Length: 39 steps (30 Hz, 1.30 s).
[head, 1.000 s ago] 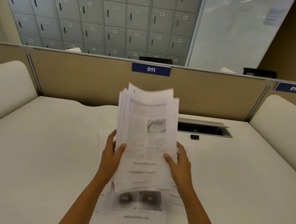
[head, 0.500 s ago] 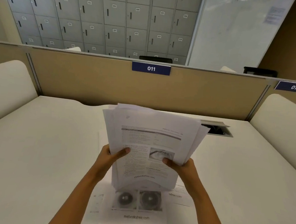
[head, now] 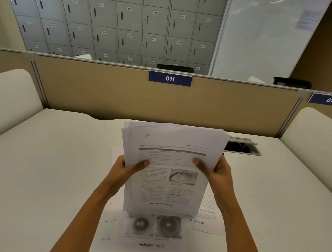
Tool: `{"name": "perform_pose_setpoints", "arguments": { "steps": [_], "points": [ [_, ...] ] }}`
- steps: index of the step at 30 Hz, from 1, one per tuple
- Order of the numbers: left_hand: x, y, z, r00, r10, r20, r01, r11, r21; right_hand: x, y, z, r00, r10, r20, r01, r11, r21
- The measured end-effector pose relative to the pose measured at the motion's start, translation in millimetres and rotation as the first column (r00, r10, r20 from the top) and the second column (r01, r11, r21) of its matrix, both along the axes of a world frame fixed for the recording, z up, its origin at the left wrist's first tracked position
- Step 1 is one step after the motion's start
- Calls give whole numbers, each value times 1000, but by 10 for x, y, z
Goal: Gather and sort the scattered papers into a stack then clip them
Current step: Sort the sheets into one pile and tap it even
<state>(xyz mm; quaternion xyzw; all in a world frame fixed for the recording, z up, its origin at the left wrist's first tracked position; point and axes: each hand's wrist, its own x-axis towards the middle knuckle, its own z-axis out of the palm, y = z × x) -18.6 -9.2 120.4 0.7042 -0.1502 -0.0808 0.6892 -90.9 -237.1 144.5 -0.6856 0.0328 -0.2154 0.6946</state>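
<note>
I hold a thick stack of printed papers (head: 170,161) upright over the white desk, its lower edge resting on sheets that lie flat. My left hand (head: 126,168) grips the stack's left edge, thumb on the front page. My right hand (head: 215,170) grips the right edge the same way. The stack's top corners are uneven and fanned. Loose papers (head: 153,241) lie flat under the stack, one showing two eye pictures, another (head: 206,217) poking out at the right. The black binder clip seen earlier is hidden behind the stack.
A tan partition (head: 104,94) with label 011 (head: 170,78) closes off the desk's far side. An open cable slot (head: 242,148) sits in the desk behind the stack at the right. White padded side panels (head: 8,99) flank the desk.
The stack has dropped from a raised, tall hold down to the desk and tilted toward me. Both hands slid up its sides. The binder clip went out of sight behind it.
</note>
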Motion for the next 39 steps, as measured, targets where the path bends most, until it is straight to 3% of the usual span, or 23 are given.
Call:
{"name": "perform_pose_setpoints", "arguments": {
  "steps": [2,4,7,10,13,16,18,24,29,33,34,35,37,39],
  "points": [
    [-3,-18,79,1000,-3,23,3,1000,-19,-34,40,165,995,-58,86,59,998,-10],
    [-14,-33,135,999,-12,32,12,1000,-24,-74,86,330,962,-202,185,229,963,-144],
    [-27,-37,162,999,-26,31,27,999,-33,-155,220,570,858,-315,405,483,763,-431],
    [-36,-27,159,999,-20,35,21,999,-48,-239,524,769,801,-174,573,571,510,-643],
    [-53,-27,167,999,6,43,-3,998,-62,-208,858,798,831,-17,556,535,298,-791],
    [-60,-6,159,997,23,69,-18,997,-76,-61,1005,595,890,33,454,454,14,-891],
    [-64,13,157,997,13,74,-7,997,-82,7,1034,511,909,15,417,417,-74,-906],
    [-89,-21,195,996,-32,88,38,997,-68,47,1072,620,923,-12,386,384,-67,-921],
    [-85,-27,213,997,-50,65,53,997,-50,36,893,747,953,-28,300,301,14,-954],
    [-80,-9,198,998,-21,52,26,995,-94,-56,426,940,965,-183,187,212,129,-969],
    [-77,-3,189,999,-3,45,8,994,-110,-85,281,961,955,-233,185,228,176,-957],
    [-79,2,185,999,10,42,-4,992,-126,-117,158,973,952,-260,162,235,281,-930],
    [-79,14,191,999,20,44,-12,985,-174,-133,-21,944,976,-207,65,181,616,-767],
    [-82,5,218,998,23,62,-7,966,-258,-80,-119,866,996,-84,-4,68,831,-552]
  ]
}}
